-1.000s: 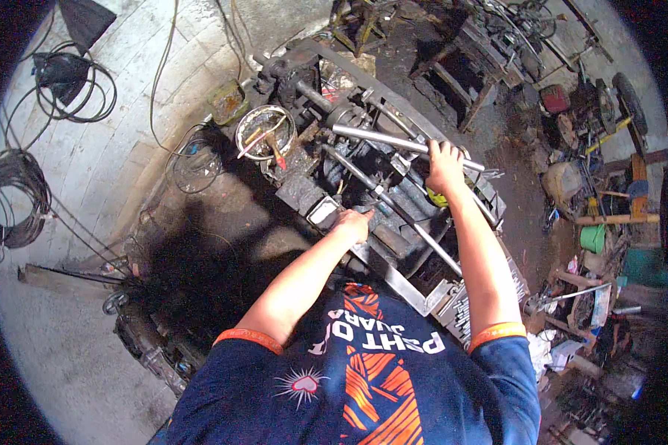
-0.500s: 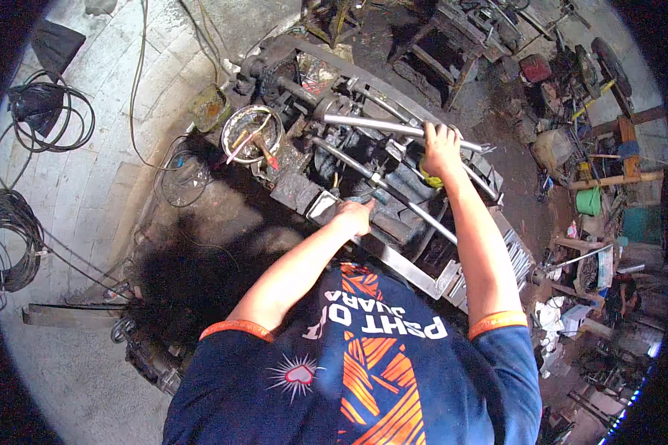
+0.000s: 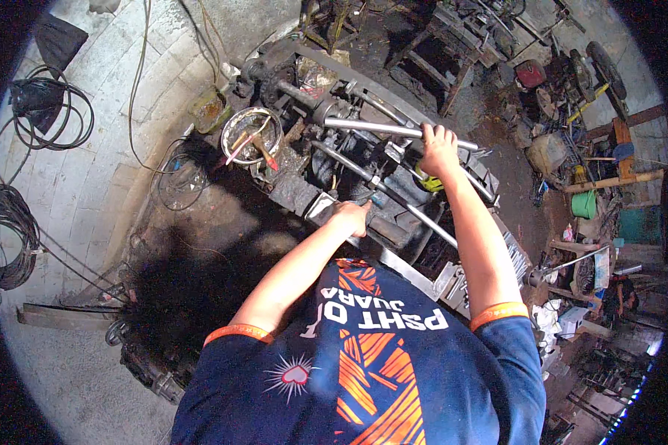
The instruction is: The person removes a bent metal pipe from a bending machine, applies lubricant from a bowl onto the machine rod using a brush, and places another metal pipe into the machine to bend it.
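Note:
A long, smooth metal rod (image 3: 371,127) lies slantwise over a dark, greasy machine (image 3: 293,191), its left end at a round part of that machine. My right hand (image 3: 439,152) is closed over the rod towards its right end. Just below that hand a yellow-green thing (image 3: 429,182) shows in part. My left hand (image 3: 351,217) rests at the machine's near side with its fingers curled; whatever lies under them is hidden. Between my hands runs a second, thinner metal bar (image 3: 421,213).
On the machine's left stands a round tub (image 3: 276,132) with brushes in it. Coiled black cables (image 3: 11,233) lie on the floor at far left. Several metal rods (image 3: 518,261) sit near my right arm. A green bucket (image 3: 584,205) and clutter fill the right side.
The view has shifted slightly. My right hand stays on the rod and my left hand stays at the machine's near side, both almost unmoved.

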Action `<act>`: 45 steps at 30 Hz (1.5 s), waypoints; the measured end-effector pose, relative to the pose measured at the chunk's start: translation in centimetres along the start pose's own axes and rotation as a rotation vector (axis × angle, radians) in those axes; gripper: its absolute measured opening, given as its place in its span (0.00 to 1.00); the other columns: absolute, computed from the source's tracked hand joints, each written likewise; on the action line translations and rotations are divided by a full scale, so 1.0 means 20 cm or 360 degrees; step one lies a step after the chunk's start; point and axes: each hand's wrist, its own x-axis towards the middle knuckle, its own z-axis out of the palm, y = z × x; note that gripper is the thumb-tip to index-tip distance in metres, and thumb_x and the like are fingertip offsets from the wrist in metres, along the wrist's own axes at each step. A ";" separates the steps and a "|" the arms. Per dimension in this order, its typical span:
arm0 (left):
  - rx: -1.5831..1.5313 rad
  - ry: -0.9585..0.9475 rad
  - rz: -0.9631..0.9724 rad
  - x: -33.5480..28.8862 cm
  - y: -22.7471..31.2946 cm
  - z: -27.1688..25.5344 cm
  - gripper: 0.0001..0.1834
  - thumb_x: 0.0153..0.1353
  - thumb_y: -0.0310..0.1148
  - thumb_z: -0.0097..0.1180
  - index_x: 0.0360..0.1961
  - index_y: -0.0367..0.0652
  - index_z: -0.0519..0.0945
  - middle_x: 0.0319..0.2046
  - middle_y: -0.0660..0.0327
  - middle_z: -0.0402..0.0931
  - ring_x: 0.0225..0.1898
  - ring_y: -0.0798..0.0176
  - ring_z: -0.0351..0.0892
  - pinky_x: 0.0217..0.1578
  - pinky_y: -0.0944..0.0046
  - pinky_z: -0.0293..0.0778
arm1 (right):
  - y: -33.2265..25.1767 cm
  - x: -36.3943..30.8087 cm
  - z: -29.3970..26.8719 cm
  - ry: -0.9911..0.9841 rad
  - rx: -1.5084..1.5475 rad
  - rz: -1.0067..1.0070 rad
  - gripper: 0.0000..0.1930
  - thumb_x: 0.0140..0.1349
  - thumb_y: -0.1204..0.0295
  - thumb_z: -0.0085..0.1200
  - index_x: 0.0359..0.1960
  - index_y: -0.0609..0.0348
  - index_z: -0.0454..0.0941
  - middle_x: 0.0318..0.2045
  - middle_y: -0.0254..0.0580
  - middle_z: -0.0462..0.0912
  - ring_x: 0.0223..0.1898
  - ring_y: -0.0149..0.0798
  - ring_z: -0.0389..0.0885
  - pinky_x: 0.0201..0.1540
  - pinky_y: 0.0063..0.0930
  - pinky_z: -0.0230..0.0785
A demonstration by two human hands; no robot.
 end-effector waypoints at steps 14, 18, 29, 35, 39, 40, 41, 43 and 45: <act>0.0088 -0.0144 0.0000 0.02 0.02 -0.05 0.51 0.47 0.43 0.60 0.71 0.51 0.47 0.51 0.52 0.77 0.51 0.53 0.78 0.50 0.54 0.73 | -0.02 -0.04 -0.04 0.0049 0.0034 0.0004 0.37 0.41 0.74 0.59 0.59 0.54 0.60 0.48 0.53 0.68 0.54 0.54 0.66 0.63 0.52 0.51; 0.0087 -0.0132 -0.0020 0.02 0.03 -0.04 0.53 0.47 0.45 0.61 0.71 0.50 0.46 0.51 0.53 0.77 0.51 0.54 0.78 0.50 0.54 0.73 | -0.04 -0.05 -0.09 -0.0002 0.0029 0.0006 0.36 0.42 0.74 0.58 0.58 0.55 0.60 0.49 0.53 0.68 0.55 0.55 0.66 0.64 0.52 0.50; 0.0055 -0.0149 -0.0085 0.07 0.03 -0.01 0.53 0.49 0.38 0.56 0.72 0.51 0.39 0.51 0.51 0.76 0.51 0.50 0.77 0.49 0.52 0.74 | -0.03 -0.04 -0.07 0.0000 0.0039 -0.0005 0.39 0.42 0.73 0.59 0.61 0.54 0.59 0.51 0.53 0.67 0.57 0.55 0.64 0.66 0.52 0.48; 0.0150 -0.0160 -0.0063 0.07 0.06 -0.03 0.49 0.48 0.35 0.55 0.71 0.52 0.46 0.52 0.51 0.75 0.52 0.52 0.77 0.50 0.52 0.74 | 0.03 -0.05 0.02 0.0129 0.0082 -0.0012 0.43 0.36 0.72 0.63 0.60 0.55 0.59 0.50 0.53 0.66 0.56 0.59 0.63 0.64 0.54 0.49; 0.0144 -0.0103 -0.0054 0.11 0.01 0.02 0.51 0.47 0.46 0.62 0.71 0.54 0.47 0.47 0.49 0.78 0.48 0.49 0.79 0.50 0.53 0.74 | -0.02 -0.06 -0.03 0.0090 0.0045 -0.0025 0.40 0.40 0.72 0.61 0.60 0.56 0.59 0.49 0.53 0.67 0.56 0.56 0.64 0.64 0.52 0.51; 0.0131 -0.0093 -0.0041 0.11 0.01 0.01 0.50 0.48 0.47 0.61 0.70 0.54 0.49 0.47 0.49 0.78 0.48 0.49 0.79 0.50 0.53 0.74 | -0.01 -0.06 -0.03 0.0099 0.0048 -0.0031 0.40 0.40 0.72 0.61 0.60 0.55 0.60 0.49 0.53 0.67 0.56 0.56 0.65 0.64 0.52 0.51; 0.0116 -0.0082 -0.0028 0.10 0.01 0.00 0.50 0.48 0.47 0.61 0.70 0.55 0.50 0.47 0.48 0.78 0.48 0.48 0.79 0.50 0.53 0.74 | -0.01 -0.07 -0.03 0.0108 0.0052 -0.0038 0.40 0.40 0.72 0.61 0.60 0.55 0.60 0.49 0.53 0.67 0.55 0.56 0.65 0.64 0.52 0.51; 0.0097 -0.0069 -0.0038 0.08 0.02 0.00 0.48 0.48 0.47 0.61 0.70 0.55 0.52 0.47 0.48 0.78 0.48 0.48 0.79 0.50 0.53 0.74 | -0.01 -0.07 -0.02 0.0123 0.0048 -0.0039 0.40 0.40 0.72 0.61 0.60 0.55 0.60 0.49 0.52 0.67 0.55 0.56 0.65 0.64 0.52 0.51; 0.0074 -0.0054 -0.0052 0.08 0.02 -0.01 0.48 0.48 0.47 0.61 0.69 0.54 0.54 0.47 0.48 0.78 0.48 0.48 0.79 0.50 0.53 0.74 | -0.01 -0.06 -0.02 0.0138 0.0045 -0.0044 0.40 0.40 0.72 0.61 0.60 0.55 0.60 0.48 0.52 0.67 0.55 0.55 0.65 0.64 0.52 0.51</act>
